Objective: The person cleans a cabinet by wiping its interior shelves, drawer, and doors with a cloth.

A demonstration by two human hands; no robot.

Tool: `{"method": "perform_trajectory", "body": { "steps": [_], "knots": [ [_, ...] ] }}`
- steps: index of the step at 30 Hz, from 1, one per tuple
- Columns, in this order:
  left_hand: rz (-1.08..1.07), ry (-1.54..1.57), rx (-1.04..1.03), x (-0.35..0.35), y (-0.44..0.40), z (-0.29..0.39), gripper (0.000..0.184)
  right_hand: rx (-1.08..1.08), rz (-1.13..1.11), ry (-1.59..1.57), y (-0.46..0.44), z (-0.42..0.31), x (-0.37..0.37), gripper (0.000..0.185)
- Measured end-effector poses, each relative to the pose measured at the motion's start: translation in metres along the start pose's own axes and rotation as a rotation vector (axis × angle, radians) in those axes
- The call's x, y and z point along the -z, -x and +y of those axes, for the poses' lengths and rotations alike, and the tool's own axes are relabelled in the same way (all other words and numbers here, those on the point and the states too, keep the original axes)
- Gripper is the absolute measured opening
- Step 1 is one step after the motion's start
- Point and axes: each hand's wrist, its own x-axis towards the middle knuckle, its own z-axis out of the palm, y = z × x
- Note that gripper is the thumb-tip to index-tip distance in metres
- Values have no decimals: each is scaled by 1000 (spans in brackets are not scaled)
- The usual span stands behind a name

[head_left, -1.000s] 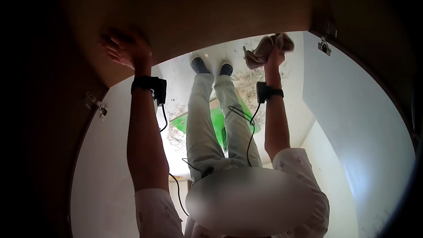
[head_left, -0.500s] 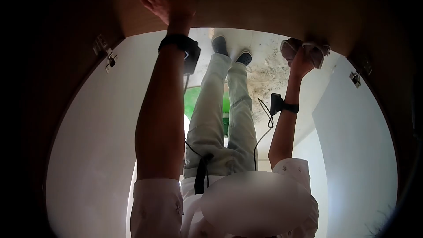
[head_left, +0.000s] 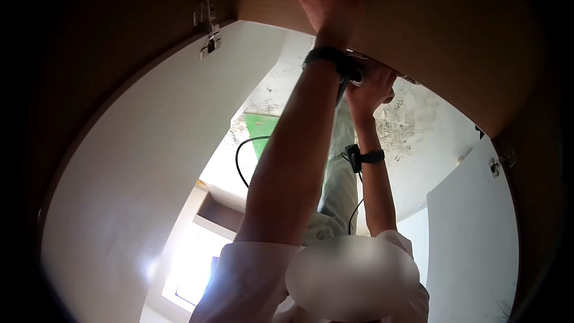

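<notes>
I have the left hand (head_left: 323,0) spread flat against the wooden board (head_left: 430,30), gripping nothing — the right hand (head_left: 369,88) curls around a cloth (head_left: 389,97), mostly hidden, at the board's front edge.

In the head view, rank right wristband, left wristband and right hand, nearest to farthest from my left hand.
1. Left wristband: directly below it.
2. Right hand: lower, to the right.
3. Right wristband: lowest, also to the right.
</notes>
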Motion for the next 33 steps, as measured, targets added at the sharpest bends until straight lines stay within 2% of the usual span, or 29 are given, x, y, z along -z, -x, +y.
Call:
{"method": "perform_trajectory", "body": {
  "steps": [2,4,9,12,15,16,17,19,22,25,27,30,33],
  "knots": [
    [-17,8,27,5,0,4,78,-48,-19,-71,4,-15,-17,68],
    [-43,18,59,4,-5,5,79,-118,-98,-224,19,-15,-47,46],
    [-50,51,91,4,-9,2,80,260,-113,-140,-21,-94,-49,46],
    [-87,86,111,4,-12,3,79,364,-165,-112,-48,-131,-62,49],
    [-105,57,129,2,-12,5,79,420,-340,-134,-42,-143,-89,56],
    [-130,79,136,7,-13,6,77,533,-380,-182,-36,-139,-101,51],
    [-125,81,141,3,-12,4,77,539,-382,-179,-27,-133,-105,51],
    [-141,29,143,-6,-7,3,81,660,-1001,-399,-10,-108,-113,43],
    [-147,97,142,-14,-8,0,79,89,-1132,-611,20,-80,-69,40],
    [-216,6,127,-4,-8,4,79,-397,-1021,-898,40,-15,27,44],
    [-246,-2,130,-8,-7,2,80,-609,-799,-971,37,37,88,47],
    [-262,0,140,-8,-12,1,82,-722,-331,-948,21,107,165,52],
    [-253,4,163,-8,-11,2,82,-666,66,-776,-3,160,214,57]
  ]
}}
